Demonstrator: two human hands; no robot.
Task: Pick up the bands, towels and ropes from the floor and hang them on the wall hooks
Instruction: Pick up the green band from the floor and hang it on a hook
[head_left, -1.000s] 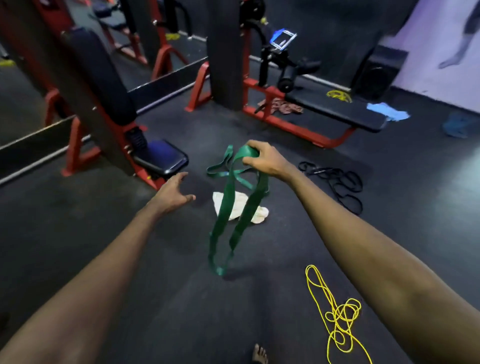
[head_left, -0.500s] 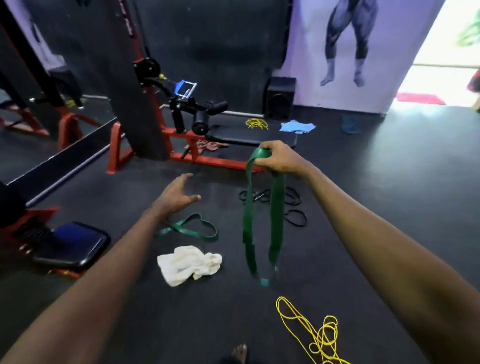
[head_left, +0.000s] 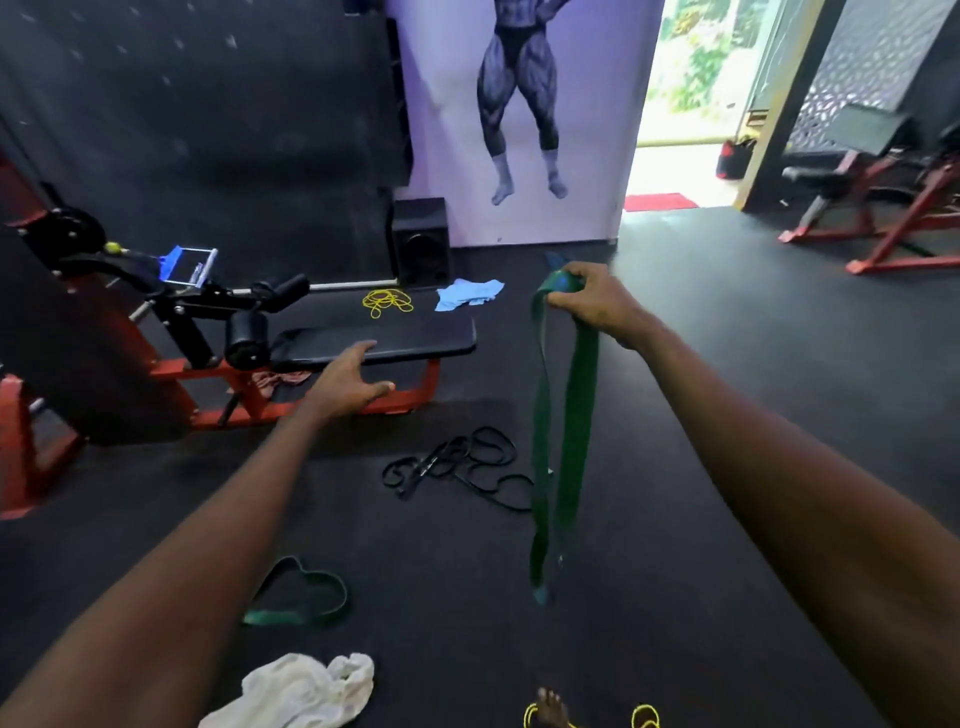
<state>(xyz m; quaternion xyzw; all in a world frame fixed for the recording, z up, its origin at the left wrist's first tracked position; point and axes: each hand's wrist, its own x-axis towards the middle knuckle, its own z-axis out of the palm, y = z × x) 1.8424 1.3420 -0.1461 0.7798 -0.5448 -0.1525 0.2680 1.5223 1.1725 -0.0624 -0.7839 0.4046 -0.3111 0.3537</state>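
Observation:
My right hand (head_left: 592, 299) grips the top of a long green band (head_left: 563, 441), which hangs down in a loop above the floor. My left hand (head_left: 348, 384) is stretched forward, fingers relaxed and holding nothing. On the floor lie a second green band (head_left: 298, 603), a white towel (head_left: 298, 693), black bands (head_left: 462, 465) in a tangle, and a yellow rope (head_left: 644, 717) by my foot. Farther off are another yellow rope (head_left: 387, 301), a blue towel (head_left: 467, 293) and a reddish cloth (head_left: 280, 379) under the bench. No wall hooks are in view.
A red-framed bench with a black pad (head_left: 374, 340) stands ahead on the left. A black speaker (head_left: 421, 241) sits against the poster wall. An open doorway (head_left: 685, 130) is at the back right, with more red benches (head_left: 878, 208) on the far right.
The view has swung to the right and up, bringing the doorway and poster wall in. The green band stays in my right hand; the white towel and second band now lie nearer me.

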